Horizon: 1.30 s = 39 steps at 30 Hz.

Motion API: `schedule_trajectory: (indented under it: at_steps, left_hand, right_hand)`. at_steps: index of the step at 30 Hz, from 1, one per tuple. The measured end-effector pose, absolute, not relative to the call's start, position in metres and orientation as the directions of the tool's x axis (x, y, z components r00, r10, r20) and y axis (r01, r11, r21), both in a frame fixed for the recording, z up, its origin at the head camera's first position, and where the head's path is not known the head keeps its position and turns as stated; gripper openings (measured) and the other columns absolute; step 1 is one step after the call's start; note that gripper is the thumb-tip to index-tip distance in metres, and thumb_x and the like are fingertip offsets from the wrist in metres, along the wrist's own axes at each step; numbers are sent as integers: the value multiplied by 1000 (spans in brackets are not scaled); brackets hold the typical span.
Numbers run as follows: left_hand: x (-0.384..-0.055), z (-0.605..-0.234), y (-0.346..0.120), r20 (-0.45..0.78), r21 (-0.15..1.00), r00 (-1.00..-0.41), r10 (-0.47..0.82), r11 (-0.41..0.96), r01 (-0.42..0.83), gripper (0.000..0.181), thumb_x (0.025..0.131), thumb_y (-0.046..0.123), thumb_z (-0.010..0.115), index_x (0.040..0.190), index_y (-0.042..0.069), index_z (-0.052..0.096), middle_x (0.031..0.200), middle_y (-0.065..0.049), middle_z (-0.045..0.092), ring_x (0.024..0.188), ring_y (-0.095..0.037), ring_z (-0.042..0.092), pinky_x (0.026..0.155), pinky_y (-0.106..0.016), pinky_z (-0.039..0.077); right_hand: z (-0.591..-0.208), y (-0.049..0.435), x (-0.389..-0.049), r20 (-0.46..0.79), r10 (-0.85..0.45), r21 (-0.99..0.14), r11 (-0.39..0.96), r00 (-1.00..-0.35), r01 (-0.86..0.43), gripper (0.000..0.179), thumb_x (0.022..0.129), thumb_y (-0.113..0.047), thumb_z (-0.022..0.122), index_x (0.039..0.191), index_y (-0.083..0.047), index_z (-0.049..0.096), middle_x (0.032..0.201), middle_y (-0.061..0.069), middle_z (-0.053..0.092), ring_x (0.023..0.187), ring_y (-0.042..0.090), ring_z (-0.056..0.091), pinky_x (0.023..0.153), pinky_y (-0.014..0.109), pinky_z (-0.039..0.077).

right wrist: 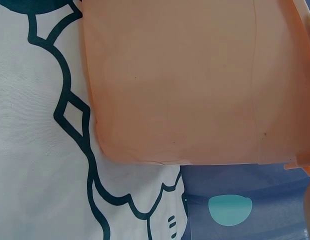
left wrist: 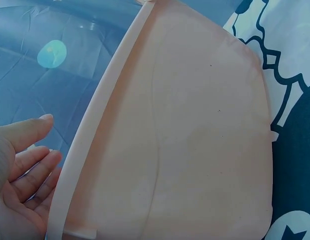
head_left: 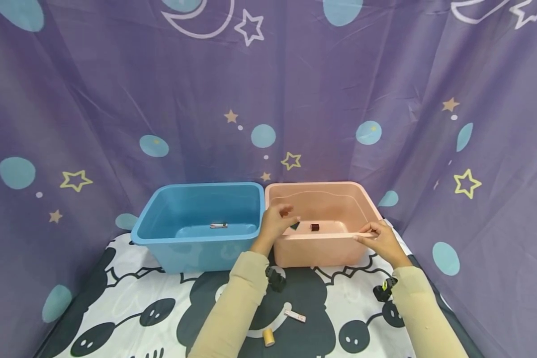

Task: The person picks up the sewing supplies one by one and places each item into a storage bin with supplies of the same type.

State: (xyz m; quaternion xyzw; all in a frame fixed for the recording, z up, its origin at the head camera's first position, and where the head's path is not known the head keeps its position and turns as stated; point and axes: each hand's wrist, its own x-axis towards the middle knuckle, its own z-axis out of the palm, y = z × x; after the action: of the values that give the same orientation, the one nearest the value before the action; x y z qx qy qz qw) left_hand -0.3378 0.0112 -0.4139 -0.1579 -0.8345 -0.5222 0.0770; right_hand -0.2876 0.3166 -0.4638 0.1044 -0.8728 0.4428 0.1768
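My left hand reaches over the near left corner of a pink plastic bin. In the left wrist view its thumb stands apart from loosely bent fingers, with nothing between them. A small dark green thing shows inside the bin just below the fingertips, partly hidden by the near rim. Beside it on the bin floor lies a dark brown spool of thread. At the near right corner my right hand pinches the bin's rim, thumb outside and fingers over the top; the right wrist view shows mostly the bin wall.
A blue bin stands left of the pink one, with a small white-and-pink stick inside. On the patterned cloth in front lie a yellow spool and another white-and-pink stick. A purple curtain hangs behind.
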Motion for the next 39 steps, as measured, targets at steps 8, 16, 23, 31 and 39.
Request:
schedule_trajectory:
  at_steps: [8,16,23,31,39]
  left_hand:
    - [-333,-413,11,306,840,-935,179,411,354,39,78,10,75,114,-1,65,110,-16,67,103,-34,61,89,-41,51]
    - [-326,-406,7,321,844,-933,165,397,361,38,79,11,75,115,0,66,112,-16,67,104,-32,61,89,-42,50]
    - [-312,-400,3,333,854,-927,174,361,375,41,80,11,75,117,0,64,115,-15,66,107,-32,60,94,-43,48]
    - [-291,-398,-3,362,846,-908,210,334,415,43,79,11,75,120,1,63,117,-15,64,108,-30,60,94,-42,48]
    - [-272,-405,-16,361,876,-903,232,247,414,40,81,10,74,118,0,63,116,-15,64,106,-34,59,94,-45,48]
  right_hand:
    - [-465,317,-286,388,-22,-756,564,-921,-332,18,76,-16,79,82,-4,66,84,7,55,80,10,44,66,21,41]
    - [-463,316,-285,389,-29,-773,534,-921,-343,18,76,-16,79,81,-5,66,85,7,56,81,11,44,67,21,40]
    - [-464,316,-286,387,-28,-758,560,-922,-335,17,76,-13,79,82,-3,66,85,7,55,81,9,43,68,20,40]
    - [-438,300,-269,400,-41,-737,579,-916,-348,14,77,-4,76,82,4,65,86,15,55,81,17,44,68,23,40]
    - [-445,304,-274,404,-39,-744,566,-914,-354,14,77,-4,76,82,2,65,86,14,56,81,15,43,68,20,39]
